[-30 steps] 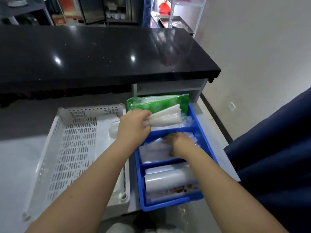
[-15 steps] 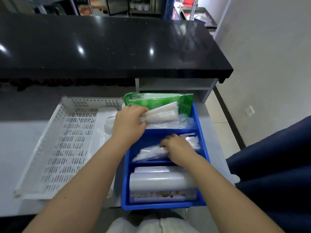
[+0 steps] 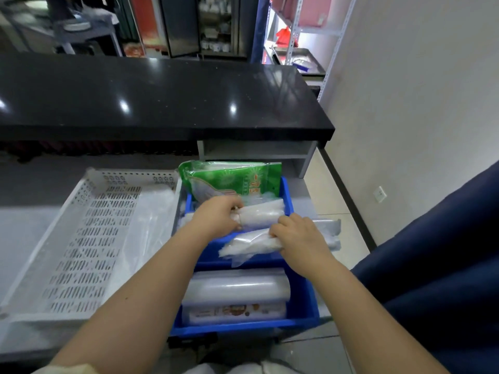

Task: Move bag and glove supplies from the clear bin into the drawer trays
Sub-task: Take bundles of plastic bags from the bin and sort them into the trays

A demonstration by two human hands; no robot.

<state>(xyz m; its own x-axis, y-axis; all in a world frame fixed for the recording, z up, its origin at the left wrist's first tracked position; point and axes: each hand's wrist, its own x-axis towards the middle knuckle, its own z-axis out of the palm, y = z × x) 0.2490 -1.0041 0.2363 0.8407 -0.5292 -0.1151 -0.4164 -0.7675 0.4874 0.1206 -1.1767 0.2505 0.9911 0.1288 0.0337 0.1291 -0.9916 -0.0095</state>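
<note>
A blue divided drawer tray (image 3: 305,317) sits in front of me. My left hand (image 3: 216,217) grips a white rolled bundle of bags (image 3: 262,215) over the tray's far compartment. My right hand (image 3: 299,236) grips a clear packet of plastic bags (image 3: 248,245), lifted above the middle compartment. A green glove packet (image 3: 232,179) stands in the far compartment. A clear film roll (image 3: 237,288) and a printed box (image 3: 235,311) lie in the near compartment. The white perforated bin (image 3: 89,247) to the left holds clear plastic sheets (image 3: 151,217).
A black countertop (image 3: 162,95) overhangs the drawer at the back. A grey shelf opening (image 3: 256,149) sits under it. A white wall (image 3: 418,103) and a dark blue surface (image 3: 445,265) close off the right side. Tiled floor shows below the tray.
My right hand has lifted the clear packet out of the middle compartment and up toward the left hand. The left hand's white bundle has come down closer to the tray.
</note>
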